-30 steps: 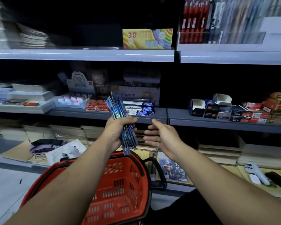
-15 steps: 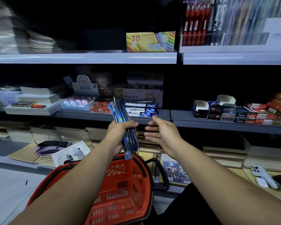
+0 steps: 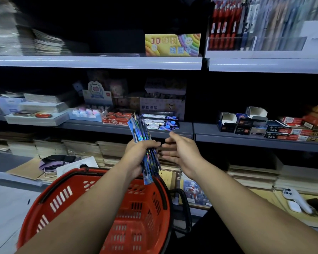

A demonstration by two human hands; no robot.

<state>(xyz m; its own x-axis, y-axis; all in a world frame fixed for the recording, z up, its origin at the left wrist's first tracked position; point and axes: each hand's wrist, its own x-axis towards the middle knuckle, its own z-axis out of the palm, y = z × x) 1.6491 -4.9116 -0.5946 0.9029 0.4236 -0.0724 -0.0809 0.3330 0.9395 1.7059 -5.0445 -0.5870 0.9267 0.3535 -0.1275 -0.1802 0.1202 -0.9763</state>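
Closer now than a second ago, the right hand (image 3: 182,153) hangs open, fingers straight, its tips just beside the bundle of glossy blue packets (image 3: 137,126) that the left hand (image 3: 138,156) still grips round the middle, upright and slightly tilted, above the far rim of a red basket (image 3: 77,195). Behind them runs a dim shop aisle: a grey middle shelf (image 3: 228,138) carries small boxes, among them a red box (image 3: 116,120) marked "2B". On the pale top shelf (image 3: 99,63) stands a yellow rainbow box (image 3: 173,45) printed "3D" with Chinese characters, and red pens (image 3: 222,28) hang at the upper right. Stacks of brown notebooks (image 3: 81,149) fill the bottom shelf, where a white controller (image 3: 297,200) lies at the right
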